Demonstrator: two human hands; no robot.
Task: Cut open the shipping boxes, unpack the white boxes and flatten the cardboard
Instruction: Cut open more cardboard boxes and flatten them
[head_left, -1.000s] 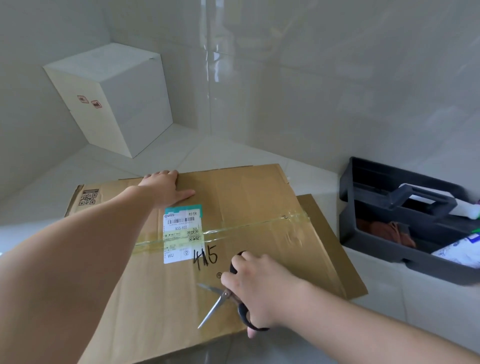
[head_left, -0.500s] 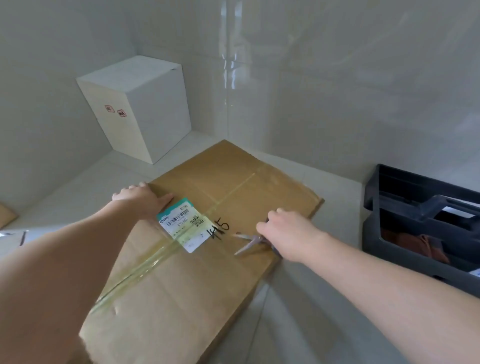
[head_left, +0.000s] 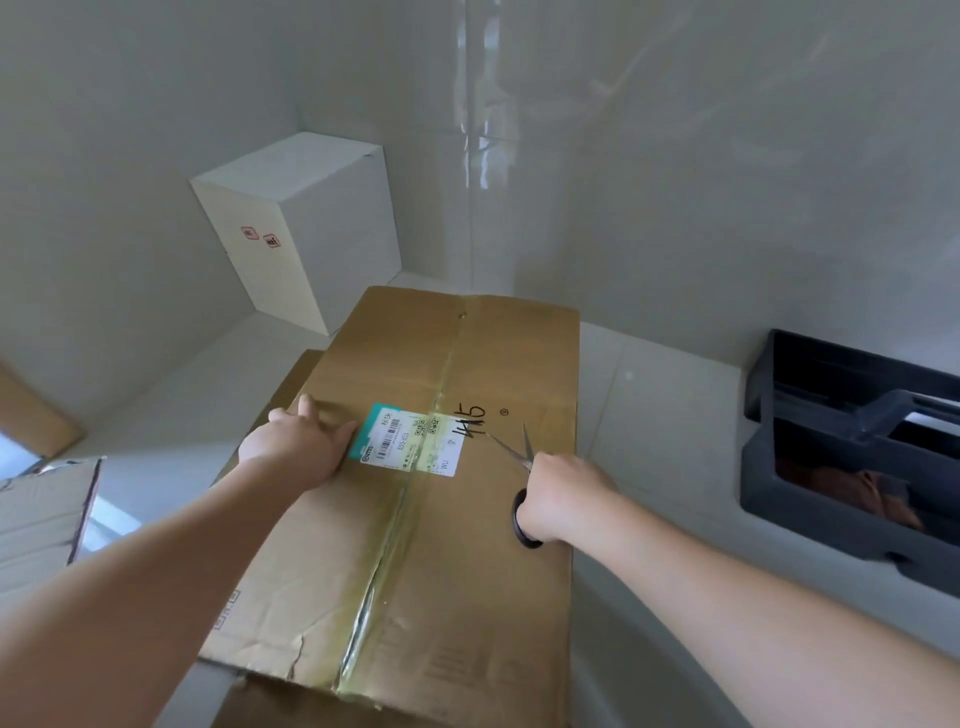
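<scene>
My 2 forearms reach forward over the brown cardboard shipping box (head_left: 415, 519), which lies flat-topped on the pale tiled floor (head_left: 660, 415) right in front of me, its near edge creased and torn at the lower left. A strip of clear yellowish tape (head_left: 387, 545) runs along the middle seam from the near edge to the far edge. My left hand (head_left: 296, 452) rests on the box top at its left edge, fingers fairly straight and pressing flat, thumb pointing toward the white and teal shipping label (head_left: 410, 439) stuck across the tape. My right hand (head_left: 563, 496) is curled round the black loop handles of the metal scissors (head_left: 519, 467); the 2 blades stand apart, tips over the cardboard just right of the handwritten black marking (head_left: 470, 418), near the box's right edge.

To my left a piece of flattened brown cardboard (head_left: 44, 514) lies on the floor, well apart from the box. To my right, bare floor separates the box from a black plastic tool caddy (head_left: 831, 519) with a centre handle, standing against the glossy white wall (head_left: 675, 182).

Beyond the box's far left corner, a tall white cardboard box (head_left: 332, 228) with 2 small red stickers stands upright in the corner of the walls, near the shipping box but not touching it.
</scene>
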